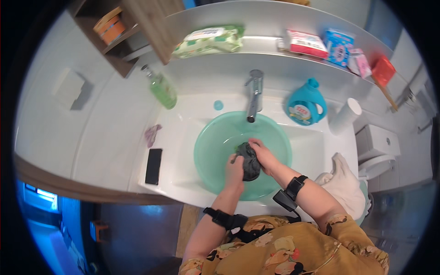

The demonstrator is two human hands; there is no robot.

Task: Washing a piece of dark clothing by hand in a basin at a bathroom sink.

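Observation:
Over a round green basin (208, 133) of water, both of my hands grip a bunched dark grey cloth (250, 164). My left hand (234, 170) is closed on its left side, and my right hand (265, 157) holds the upper right side. The fingertips are partly hidden by the cloth, whose exact kind I cannot make out. The basin sits in a white sink (307, 146), beneath a chrome faucet (255, 94). Whether water runs from the faucet does not show clearly.
A blue detergent bottle (306, 104) and a white cylinder (346, 115) stand right of the faucet. On the left are a green pump bottle (160, 89), a small pinkish cloth (152, 134) and a black phone (154, 166). Pale fabric (341, 188) lies at the right edge. A shelf (261, 45) with packages runs above.

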